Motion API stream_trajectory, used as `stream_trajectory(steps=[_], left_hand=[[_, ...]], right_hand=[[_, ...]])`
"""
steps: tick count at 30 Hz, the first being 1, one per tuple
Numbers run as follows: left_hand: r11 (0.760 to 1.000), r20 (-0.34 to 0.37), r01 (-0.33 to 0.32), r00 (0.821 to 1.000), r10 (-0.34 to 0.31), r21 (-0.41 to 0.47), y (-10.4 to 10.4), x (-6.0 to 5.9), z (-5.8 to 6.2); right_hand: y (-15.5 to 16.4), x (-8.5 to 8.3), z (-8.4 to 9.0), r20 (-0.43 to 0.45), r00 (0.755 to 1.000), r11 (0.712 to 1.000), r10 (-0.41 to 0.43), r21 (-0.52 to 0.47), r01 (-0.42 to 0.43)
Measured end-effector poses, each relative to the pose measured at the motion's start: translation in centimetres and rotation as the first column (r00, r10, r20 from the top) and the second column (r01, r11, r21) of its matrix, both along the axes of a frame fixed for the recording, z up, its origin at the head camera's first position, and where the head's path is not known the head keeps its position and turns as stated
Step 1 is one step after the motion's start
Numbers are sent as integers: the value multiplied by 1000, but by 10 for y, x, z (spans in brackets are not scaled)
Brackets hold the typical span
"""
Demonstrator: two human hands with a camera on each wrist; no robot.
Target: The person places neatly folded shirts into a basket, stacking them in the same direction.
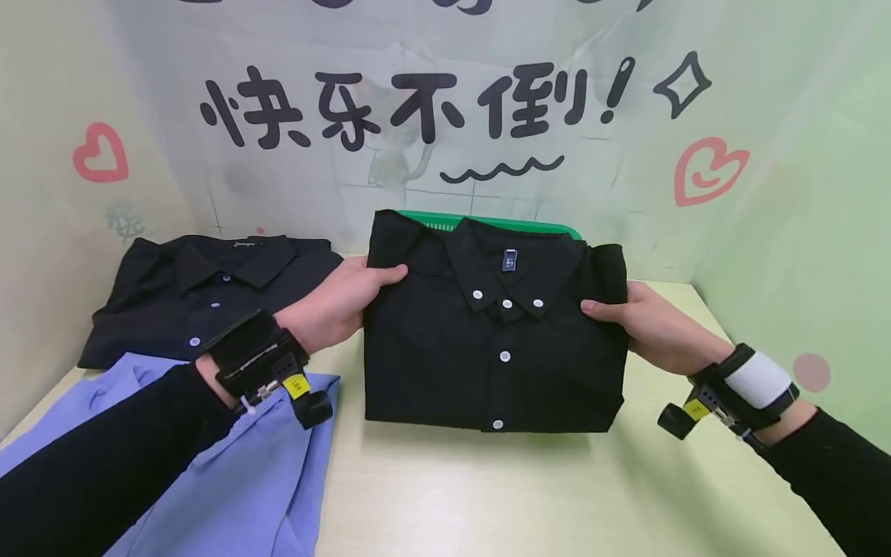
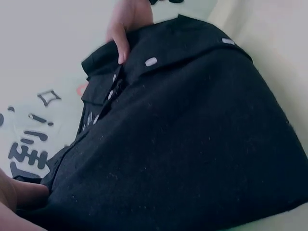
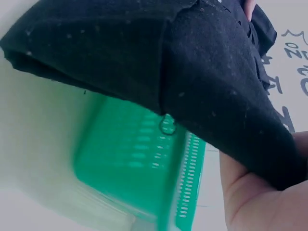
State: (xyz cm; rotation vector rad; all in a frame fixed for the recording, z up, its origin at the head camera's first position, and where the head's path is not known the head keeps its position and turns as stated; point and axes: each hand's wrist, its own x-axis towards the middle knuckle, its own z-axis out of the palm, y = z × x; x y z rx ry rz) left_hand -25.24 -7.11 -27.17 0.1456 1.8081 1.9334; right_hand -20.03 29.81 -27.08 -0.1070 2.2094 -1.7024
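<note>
A folded black button-up shirt (image 1: 438,356) hangs upright over the table, its collar at the top and its white buttons facing me. My left hand (image 1: 337,303) grips its left shoulder edge, thumb on the front. Its right shoulder edge is pinched by my right hand (image 1: 650,329), thumb also in front and the other fingers hidden behind the cloth. In the left wrist view the shirt (image 2: 183,130) slopes between both hands. Behind it stands a green plastic basket (image 1: 567,230), mostly hidden in the head view; the right wrist view shows the slotted side of this basket (image 3: 125,159).
Another folded black shirt (image 1: 160,317) lies at the back left of the pale table (image 1: 445,495). In front of it, partly under my left arm, is a light blue shirt (image 1: 230,487). A printed cloth (image 1: 612,178) with lettering covers the wall behind.
</note>
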Motion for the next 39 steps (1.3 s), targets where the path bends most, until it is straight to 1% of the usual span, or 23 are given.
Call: stream_trajectory(steps=[6, 11, 14, 17, 19, 21, 24, 26, 29, 30, 34, 36, 38, 39], left_hand=[[998, 32, -11, 999, 14, -67, 11, -41, 15], [987, 63, -58, 996, 68, -148, 20, -77, 22], [970, 63, -98, 991, 115, -225, 27, -93, 23], [940, 19, -137, 988, 151, -314, 32, -106, 22], [918, -22, -164, 986, 167, -362, 34, -113, 21], [889, -66, -189, 982, 178, -416, 35, -120, 18], [849, -113, -222, 975, 192, -480, 35, -128, 11], [821, -133, -232, 973, 191, -522, 36, -134, 6], [784, -148, -228, 973, 175, -578, 39, -142, 1], [766, -155, -222, 975, 161, -604, 40, -144, 1], [719, -153, -181, 983, 104, -671, 44, -151, 2], [732, -135, -162, 986, 97, -662, 43, -152, 6], [751, -119, -154, 988, 100, -642, 42, -152, 12], [770, -107, -150, 989, 106, -620, 41, -151, 15]], right_hand=[[-2, -34, 18, 24, 1000, 999, -16, 29, 16], [-3, -65, 22, 51, 998, 994, -41, 100, 36], [-6, -81, 21, 74, 995, 985, -65, 163, 52], [-10, -97, 18, 85, 992, 976, -98, 201, 79], [-14, -107, 15, 79, 989, 969, -122, 225, 101], [-18, -115, 11, 73, 987, 959, -147, 253, 124], [-23, -124, 4, 61, 984, 944, -168, 296, 143], [-24, -127, 1, 62, 981, 937, -184, 314, 156], [-25, -131, 0, 54, 980, 925, -191, 345, 161], [-25, -132, 0, 50, 981, 920, -190, 358, 160], [-27, -137, 3, 26, 983, 902, -181, 403, 155], [-27, -139, 4, 22, 983, 898, -182, 411, 157], [-27, -141, 6, 23, 982, 900, -188, 405, 163], [-27, -141, 7, 24, 981, 904, -191, 394, 167]])
